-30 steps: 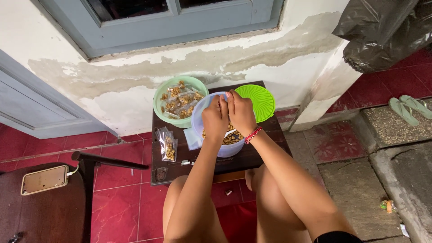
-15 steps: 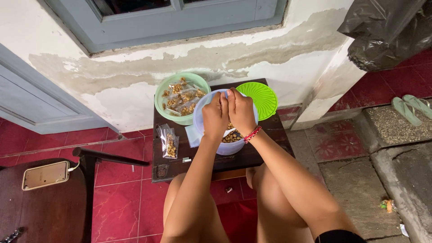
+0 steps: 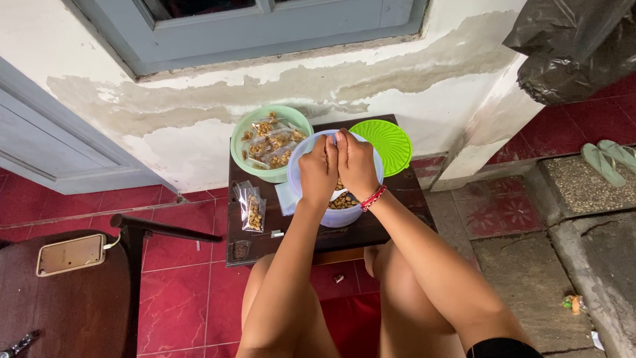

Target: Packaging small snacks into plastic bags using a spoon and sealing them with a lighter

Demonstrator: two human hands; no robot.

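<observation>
A small clear packet, mostly hidden, seems pinched between both hands over the pale blue tub (image 3: 334, 215) of brown snacks on the dark low table (image 3: 255, 245). The left hand (image 3: 318, 174) and right hand (image 3: 356, 167) are curled tight, knuckles touching. Judging by this, keeping the packet above the tub should catch spills. Filled packets lie in the green bowl (image 3: 240, 142), beside a green lid (image 3: 387, 142).

Pale translucent tub (image 3: 331, 215) of brown snacks (image 3: 344, 200) stands upright on dark table (image 3: 391, 222)
</observation>
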